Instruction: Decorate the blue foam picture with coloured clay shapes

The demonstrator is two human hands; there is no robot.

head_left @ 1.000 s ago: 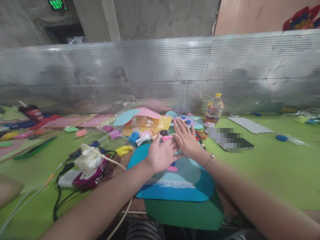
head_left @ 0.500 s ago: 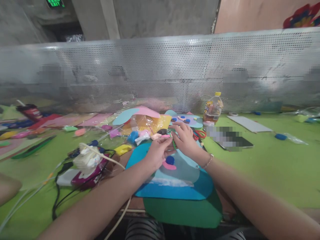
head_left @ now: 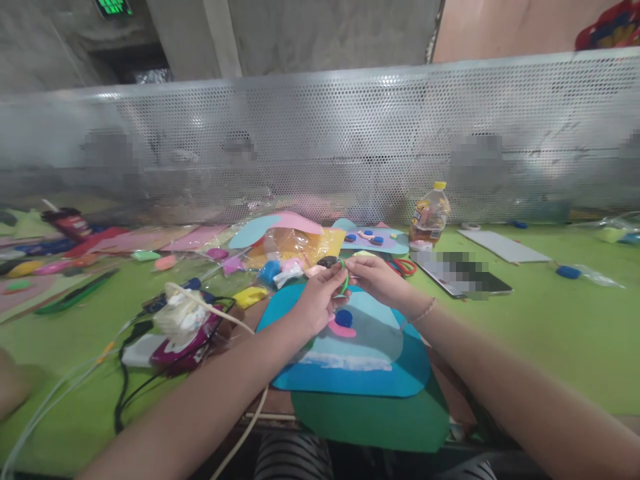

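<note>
My left hand (head_left: 320,297) pinches a thin, curved bright green strip (head_left: 345,281) between thumb and fingers. My right hand (head_left: 377,279) meets it from the other side, its thumb and fingertips closed at the strip's upper end. Fingers hide part of the strip. Both hands hover over a blue foam sheet (head_left: 285,377) with a light blue shape (head_left: 380,337) on it. On that shape sit a dark blue round lump (head_left: 343,318) and a pink curved piece (head_left: 343,329). A white smear (head_left: 345,362) runs along the shape's lower edge.
A dark green sheet (head_left: 370,420) lies under the blue one at the table edge. Left are a power strip with plugs (head_left: 180,347), cables and colourful clay packets. A drink bottle (head_left: 430,217), tablet-like device (head_left: 460,275) and white board (head_left: 503,247) stand or lie right. A perforated metal screen (head_left: 320,147) rises behind.
My right hand's fingers, raised and spread before, have come down and closed at the green strip. The pink bit seen at my left fingertips no longer shows. The view has shifted slightly.
</note>
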